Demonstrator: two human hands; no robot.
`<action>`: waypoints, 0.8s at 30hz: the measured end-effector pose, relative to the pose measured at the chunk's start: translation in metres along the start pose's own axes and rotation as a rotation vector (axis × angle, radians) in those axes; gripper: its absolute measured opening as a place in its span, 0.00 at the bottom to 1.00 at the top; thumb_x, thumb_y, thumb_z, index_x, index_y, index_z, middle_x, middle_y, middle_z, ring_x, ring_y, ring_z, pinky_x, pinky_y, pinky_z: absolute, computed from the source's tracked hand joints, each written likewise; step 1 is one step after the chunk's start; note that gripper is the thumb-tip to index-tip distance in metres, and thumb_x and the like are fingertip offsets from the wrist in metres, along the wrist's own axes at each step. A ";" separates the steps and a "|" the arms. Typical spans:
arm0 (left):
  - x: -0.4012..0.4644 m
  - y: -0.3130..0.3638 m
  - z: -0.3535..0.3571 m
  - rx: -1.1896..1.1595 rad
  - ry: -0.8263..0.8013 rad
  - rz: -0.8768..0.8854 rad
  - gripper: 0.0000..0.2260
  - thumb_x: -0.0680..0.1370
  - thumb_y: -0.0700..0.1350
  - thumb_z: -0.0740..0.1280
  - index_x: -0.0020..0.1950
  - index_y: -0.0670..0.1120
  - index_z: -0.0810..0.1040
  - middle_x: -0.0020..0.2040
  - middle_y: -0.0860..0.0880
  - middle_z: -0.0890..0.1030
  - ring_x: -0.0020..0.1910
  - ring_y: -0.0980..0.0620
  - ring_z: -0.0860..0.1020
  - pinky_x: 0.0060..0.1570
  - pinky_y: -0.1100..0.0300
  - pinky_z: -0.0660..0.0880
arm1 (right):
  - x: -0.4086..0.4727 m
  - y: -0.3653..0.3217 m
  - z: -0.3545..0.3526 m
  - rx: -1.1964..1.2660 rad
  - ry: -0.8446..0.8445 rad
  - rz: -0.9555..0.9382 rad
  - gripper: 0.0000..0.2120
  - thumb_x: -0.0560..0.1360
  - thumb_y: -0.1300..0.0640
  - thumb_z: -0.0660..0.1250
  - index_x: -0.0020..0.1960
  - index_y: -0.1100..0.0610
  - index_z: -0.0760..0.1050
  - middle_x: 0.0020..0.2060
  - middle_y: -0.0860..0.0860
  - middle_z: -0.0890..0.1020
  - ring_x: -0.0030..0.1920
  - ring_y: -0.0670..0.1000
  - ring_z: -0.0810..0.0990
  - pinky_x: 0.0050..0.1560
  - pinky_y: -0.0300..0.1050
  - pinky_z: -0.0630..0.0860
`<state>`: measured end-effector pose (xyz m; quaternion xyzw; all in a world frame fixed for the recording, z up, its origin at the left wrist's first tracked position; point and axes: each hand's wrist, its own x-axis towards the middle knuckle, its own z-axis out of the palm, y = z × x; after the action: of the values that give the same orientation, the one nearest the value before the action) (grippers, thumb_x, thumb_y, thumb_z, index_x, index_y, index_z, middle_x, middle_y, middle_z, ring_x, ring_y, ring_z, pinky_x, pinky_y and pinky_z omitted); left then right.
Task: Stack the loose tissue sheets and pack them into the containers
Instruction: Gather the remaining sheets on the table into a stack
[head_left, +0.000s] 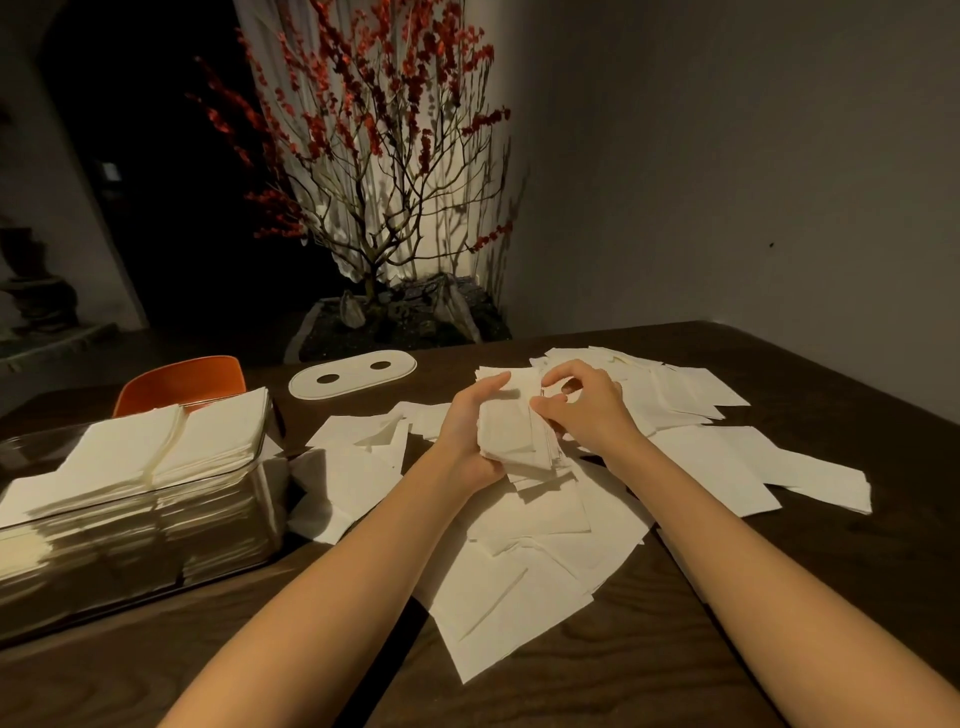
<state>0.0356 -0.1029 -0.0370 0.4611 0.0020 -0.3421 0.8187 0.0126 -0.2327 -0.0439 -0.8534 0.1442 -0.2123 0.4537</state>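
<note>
**Stack in hand, loose sheets all around**

While the left hand (470, 431) cradles a stack of tissue sheets (511, 434) from its left side, fingers curled round the edge, the right hand (582, 410) sits at the stack's right edge with thumb and forefinger pinched on its top sheets. The stack is held just above the worktop (779, 597), its long axis running away from the person.

Loose sheets (519, 587) lie scattered under and around both hands: some toward the person, more to the right and behind. The nearest unstacked sheets lie directly below the stack and to the right, so the right hand is the closer one for the next pick-up, I judge.

The clear container (130, 540) stands well to the left, already holding two rows of packed tissue. Its oval lid (353, 379) lies apart, further back. When the stack goes in, it must travel left, and the left hand is the nearer carrier.
</note>
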 end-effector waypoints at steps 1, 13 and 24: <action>0.002 0.000 -0.002 0.002 -0.003 -0.011 0.15 0.77 0.50 0.66 0.60 0.46 0.70 0.54 0.40 0.77 0.54 0.43 0.78 0.58 0.48 0.75 | 0.001 0.001 0.000 -0.019 -0.005 -0.003 0.11 0.73 0.52 0.72 0.50 0.42 0.71 0.54 0.49 0.71 0.58 0.52 0.71 0.58 0.54 0.76; 0.014 0.001 -0.015 -0.122 -0.023 -0.030 0.22 0.74 0.49 0.66 0.65 0.42 0.71 0.46 0.42 0.79 0.44 0.48 0.76 0.54 0.53 0.73 | 0.014 0.029 -0.016 -0.335 -0.098 -0.085 0.15 0.78 0.58 0.64 0.64 0.48 0.72 0.68 0.53 0.70 0.66 0.54 0.68 0.66 0.52 0.69; 0.015 0.002 -0.019 -0.068 -0.015 -0.011 0.16 0.75 0.49 0.64 0.59 0.41 0.71 0.46 0.43 0.76 0.41 0.49 0.74 0.53 0.53 0.71 | 0.020 0.040 -0.039 -0.746 -0.641 -0.055 0.40 0.77 0.52 0.67 0.78 0.50 0.43 0.78 0.52 0.52 0.76 0.57 0.54 0.74 0.55 0.57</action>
<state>0.0540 -0.0958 -0.0511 0.4306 0.0102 -0.3498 0.8319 0.0085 -0.2910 -0.0538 -0.9835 0.0411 0.1152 0.1331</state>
